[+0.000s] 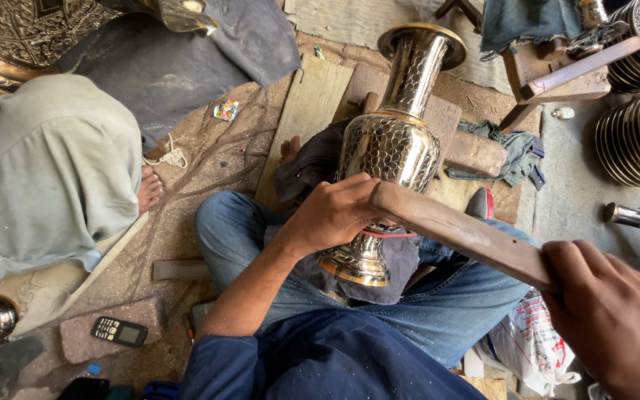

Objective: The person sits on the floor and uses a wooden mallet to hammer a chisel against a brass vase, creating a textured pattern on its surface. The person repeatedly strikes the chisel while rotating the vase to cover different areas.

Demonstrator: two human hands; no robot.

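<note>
A tall engraved silver-and-brass metal vase (392, 144) lies tilted across my lap on a dark cloth (390, 259), its mouth pointing away from me. My left hand (331, 215) is closed against the vase's lower body, fingers curled as if pinching a small tool I cannot see. My right hand (616, 318) grips the end of a long wooden stick (461, 233), whose far end reaches my left hand's fingers.
Another person in pale clothes (46, 170) sits at the left with a bare foot (150, 189) on the dusty floor. A small mobile phone (118, 331) lies at the lower left. Stacked metal bowls (638, 133) stand at the right, a wooden stool (557, 74) beyond.
</note>
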